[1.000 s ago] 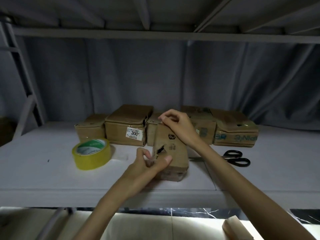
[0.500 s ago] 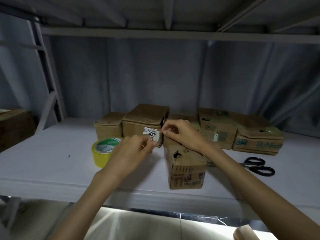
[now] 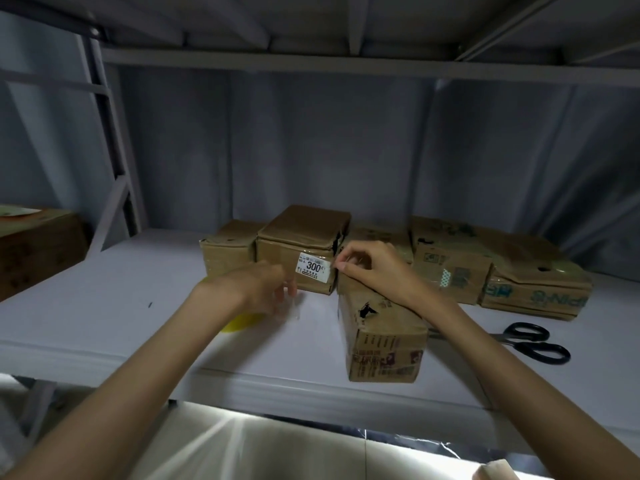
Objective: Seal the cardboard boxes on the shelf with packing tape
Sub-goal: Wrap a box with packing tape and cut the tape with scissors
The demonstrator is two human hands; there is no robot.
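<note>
Right hand (image 3: pixel 367 268) is pinching a clear tape strip at the front box's (image 3: pixel 381 336) far end; left hand (image 3: pixel 258 289) is loosely curled, grip unclear, beside the shelf's (image 3: pixel 104 323) yellow roll (image 3: pixel 239 323). Likely next: pressing tape flat.

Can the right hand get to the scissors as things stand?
Probably yes: the scissors lie in the open on the shelf, just right of the right hand, nothing between, though its fingers seem busy at the front box.

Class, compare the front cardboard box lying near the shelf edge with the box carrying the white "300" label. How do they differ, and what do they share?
The front box lies forward near the shelf edge, lengthwise toward the camera; the labelled box sits in the back row, broadside on. The front box has a torn black hole in its side and printed marks; the labelled box shows a white sticker. The right hand rests on the front box only. Both are worn brown cardboard.
</note>
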